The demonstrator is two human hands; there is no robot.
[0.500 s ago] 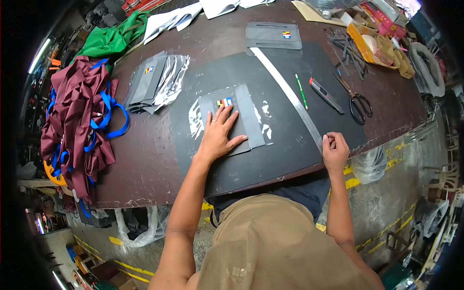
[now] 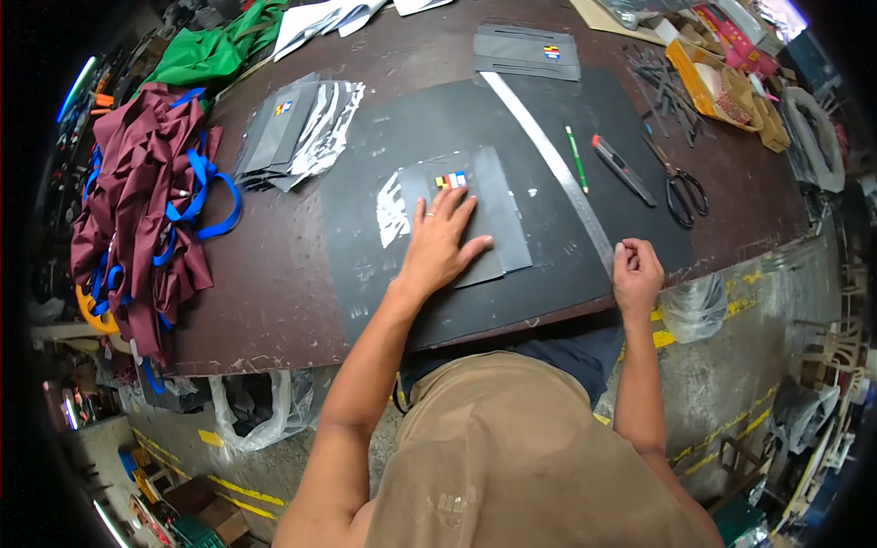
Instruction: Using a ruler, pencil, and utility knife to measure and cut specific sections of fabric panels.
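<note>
Pressing flat with the left hand point(image 2: 440, 245), fingers spread wide, on one grey fabric panel point(image 2: 475, 215) lying on the black cutting mat point(image 2: 384, 155). One small coloured label patch point(image 2: 450, 180) just past the fingertips, one clear plastic sleeve point(image 2: 393, 208) poking out just left of the index finger. Right hand point(image 2: 637, 274) curled narrow, fingertips pinching the near end of one long metal ruler point(image 2: 546, 157) running away diagonally across the mat. Beyond those fingers: one green pen point(image 2: 575, 158), one utility knife point(image 2: 623, 169), one pair of black scissors point(image 2: 681, 190), all lying apart from each other. Further off past the left fingertips, one stack of grey panels in plastic point(image 2: 297, 128); another stack of grey panels point(image 2: 527, 51) at the far edge. Way left of the thumb side, one heap of maroon bags with blue straps point(image 2: 146, 201), plus one green bag point(image 2: 206, 55). Can't count the bags in the heap.
</note>
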